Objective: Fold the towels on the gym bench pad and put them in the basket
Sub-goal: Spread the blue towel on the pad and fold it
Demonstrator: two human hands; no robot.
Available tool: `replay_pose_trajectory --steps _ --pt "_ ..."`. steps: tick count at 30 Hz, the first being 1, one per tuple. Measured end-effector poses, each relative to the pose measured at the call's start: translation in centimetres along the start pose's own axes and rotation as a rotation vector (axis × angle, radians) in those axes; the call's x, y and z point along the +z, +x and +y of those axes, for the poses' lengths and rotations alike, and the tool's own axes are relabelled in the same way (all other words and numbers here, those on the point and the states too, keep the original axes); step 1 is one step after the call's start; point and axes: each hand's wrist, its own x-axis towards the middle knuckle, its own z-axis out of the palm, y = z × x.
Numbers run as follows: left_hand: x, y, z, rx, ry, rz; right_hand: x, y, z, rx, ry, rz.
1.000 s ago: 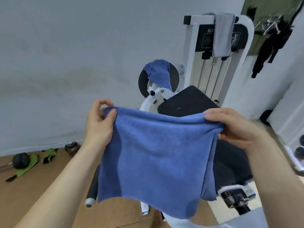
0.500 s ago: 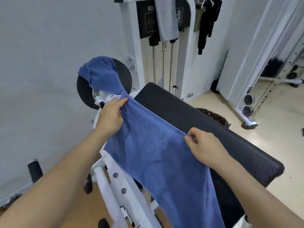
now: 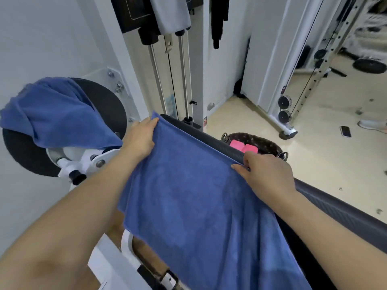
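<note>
Towel (image 3: 188, 195) lowered onto bench pad (image 3: 345, 208), left hand (image 3: 139, 141), right hand (image 3: 268, 172) pinching far corners

A phone (image 3: 345, 131) lies flat near the right edge of the pale floor (image 3: 314, 164), with a white shoe (image 3: 373, 123) just beyond it. Two black pulleys (image 3: 284, 102) sit low on the white cable rack (image 3: 309, 88). A black weight plate (image 3: 369, 66) lies in the far right corner.

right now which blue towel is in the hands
The flat blue towel spread over the bench pad, gripped by left hand and right hand; the crumpled blue towel drapes untouched over the black disc.
</note>
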Motion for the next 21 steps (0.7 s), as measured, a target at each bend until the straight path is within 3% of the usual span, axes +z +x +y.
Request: replay_pose_trajectory --steps 6,11,15,18,21 --pt "1.8 4.4 -0.8 -0.021 -0.012 -0.018 -0.5 3.9 0.6 0.034 0.017 0.013" --pt "1.2 4.2 0.9 -0.277 -0.147 0.022 0.2 4.3 1.8 0.120 0.022 -0.030" --pt "1.8 -2.3 5.8 -0.018 -0.443 0.183 -0.9 2.1 3.3 0.094 0.190 -0.005" --pt "2.6 -11.4 11.1 0.149 -0.617 0.110 -2.3 -2.5 4.9 0.005 0.169 -0.042" --pt "3.3 -19.6 15.4 0.248 -0.690 0.012 -3.3 -7.9 6.5 0.032 0.085 -0.161"
